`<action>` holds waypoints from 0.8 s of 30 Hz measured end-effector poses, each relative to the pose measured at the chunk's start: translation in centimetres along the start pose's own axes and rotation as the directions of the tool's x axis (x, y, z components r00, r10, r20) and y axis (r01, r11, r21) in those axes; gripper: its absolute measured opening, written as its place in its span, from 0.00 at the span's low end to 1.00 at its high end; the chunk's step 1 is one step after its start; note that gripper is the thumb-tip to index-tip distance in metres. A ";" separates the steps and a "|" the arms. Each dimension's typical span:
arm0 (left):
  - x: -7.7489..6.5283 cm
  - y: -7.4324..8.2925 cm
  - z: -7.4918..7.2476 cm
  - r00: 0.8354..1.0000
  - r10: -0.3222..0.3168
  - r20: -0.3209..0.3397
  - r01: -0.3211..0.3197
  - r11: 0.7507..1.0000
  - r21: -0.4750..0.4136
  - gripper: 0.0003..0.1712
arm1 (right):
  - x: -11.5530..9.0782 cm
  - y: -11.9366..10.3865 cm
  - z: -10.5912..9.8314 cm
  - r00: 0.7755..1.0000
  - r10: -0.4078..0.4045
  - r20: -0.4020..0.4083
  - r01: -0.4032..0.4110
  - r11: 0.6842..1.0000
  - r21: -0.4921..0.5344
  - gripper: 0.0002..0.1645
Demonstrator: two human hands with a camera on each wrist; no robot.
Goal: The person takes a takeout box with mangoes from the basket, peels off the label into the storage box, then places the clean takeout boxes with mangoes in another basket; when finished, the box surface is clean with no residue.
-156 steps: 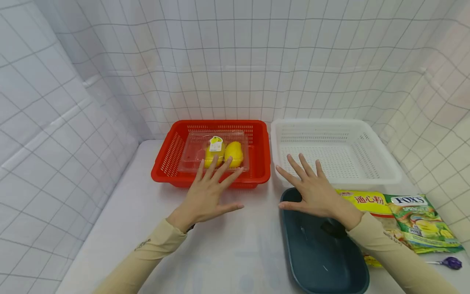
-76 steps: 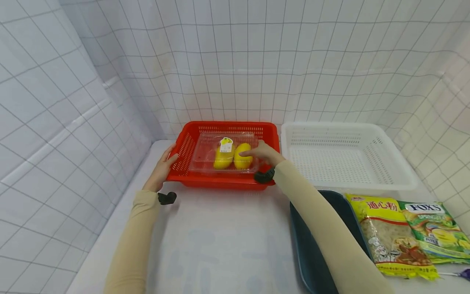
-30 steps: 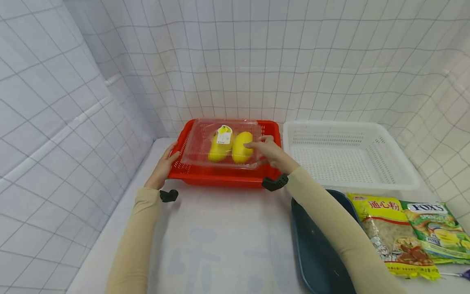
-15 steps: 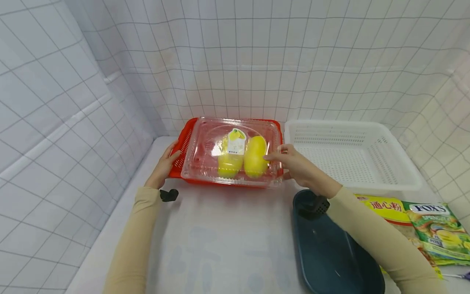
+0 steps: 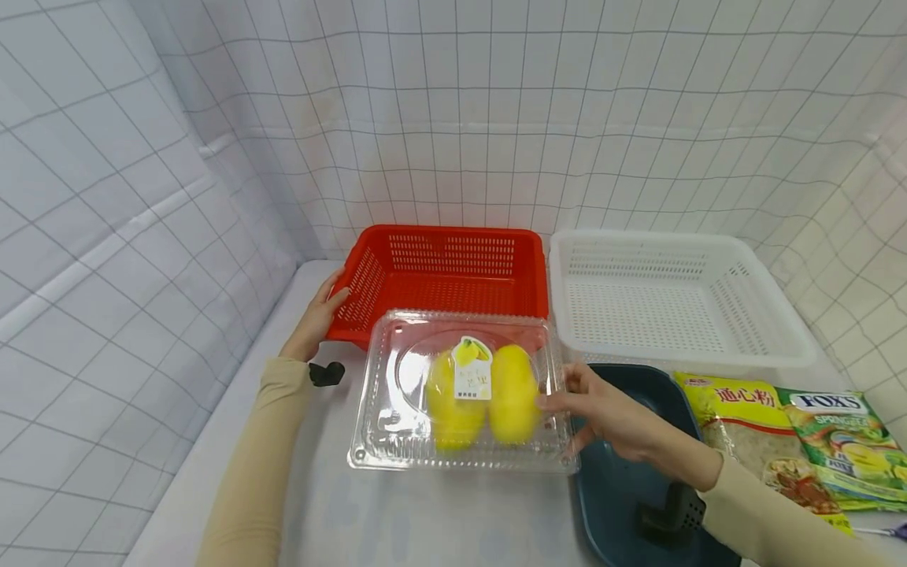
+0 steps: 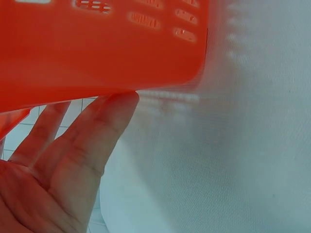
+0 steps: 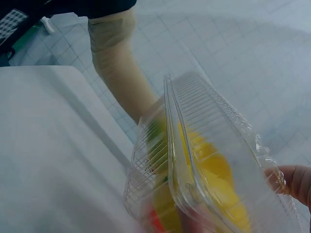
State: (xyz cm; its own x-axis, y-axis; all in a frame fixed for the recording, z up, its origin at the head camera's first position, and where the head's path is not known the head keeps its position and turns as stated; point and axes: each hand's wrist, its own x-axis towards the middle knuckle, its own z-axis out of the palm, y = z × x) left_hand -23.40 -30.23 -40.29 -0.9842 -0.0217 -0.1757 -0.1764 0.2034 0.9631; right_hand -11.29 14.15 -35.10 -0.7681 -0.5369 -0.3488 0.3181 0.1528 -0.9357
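Note:
My right hand point(image 5: 623, 417) pinches the right edge of a clear plastic box point(image 5: 404, 394). Two yellow mangoes point(image 5: 514, 394) lie inside it under a white label point(image 5: 473, 379). The box hangs in front of the red basket point(image 5: 527, 268), above the table; seen by the right wrist camera, its lid and base point(image 7: 146, 165) meet at a ridged rim. At the basket's left side, my left hand point(image 5: 312, 324) holds the rim. The left wrist view shows a fingertip against the underside of the red basket point(image 6: 107, 58). Some fingers of the right hand are hidden behind the box.
A white perforated basket point(image 5: 638, 315) stands right of the red one. In front of it, partly under my right arm, is a dark blue tray point(image 5: 616, 504). A yellow noodle bag point(image 5: 751, 425), a green FOX'S bag point(image 5: 843, 449) and a lollipop point(image 5: 896, 529) lie at the right.
My right hand has taken the mango box by its right side, lifted it out of the red basket and brought it nearer. My left hand has moved to the basket's left rim and stayed there.

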 end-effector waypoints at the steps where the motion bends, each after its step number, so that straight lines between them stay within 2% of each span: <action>1: 0.1 -0.1 0.0 1.000 0.001 0.000 -0.001 1.000 0.002 0.33 | -0.2 0.3 0.1 1.000 0.006 0.010 -0.006 1.000 0.006 0.38; 2: 0.1 -0.2 -0.1 1.000 0.005 0.000 -0.005 1.000 0.003 0.33 | -0.4 0.7 0.3 1.000 0.010 0.023 -0.010 1.000 0.009 0.37; 7: -1.3 1.6 0.5 1.000 -0.010 0.013 0.010 1.000 0.022 0.34 | -0.5 2.2 1.1 0.996 0.052 0.074 -0.055 0.998 0.042 0.32; 9: -1.8 2.4 0.7 1.000 -0.021 0.019 0.021 0.999 0.030 0.34 | -0.4 2.7 1.5 0.995 0.070 0.073 -0.074 0.996 0.048 0.31; 12: -1.9 2.5 0.8 0.999 -0.025 0.022 0.024 0.999 0.033 0.34 | 0.1 3.4 2.0 0.995 0.093 0.046 -0.095 0.994 0.046 0.31; 17: -1.7 2.2 0.8 0.999 -0.029 0.021 0.029 0.999 0.018 0.34 | 1.1 4.2 2.9 0.994 0.111 -0.010 -0.111 0.994 0.021 0.31; 20: -1.1 1.5 0.4 0.999 -0.030 0.014 0.029 0.999 0.013 0.34 | 1.7 4.6 3.4 0.993 0.117 -0.030 -0.117 0.993 -0.011 0.31; 24: -0.2 0.6 0.1 1.000 -0.008 0.002 0.008 0.998 0.059 0.34 | 2.4 4.9 3.7 0.991 0.124 -0.048 -0.125 0.992 -0.030 0.31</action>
State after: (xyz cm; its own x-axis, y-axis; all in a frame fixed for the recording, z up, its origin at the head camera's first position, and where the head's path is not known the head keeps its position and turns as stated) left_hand -23.29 -30.06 -39.73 -0.9828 -0.0218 -0.1835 -0.1828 0.2605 0.9480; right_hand -9.54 10.52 -40.29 -0.7488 -0.4731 -0.4642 0.3953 0.2435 -0.8857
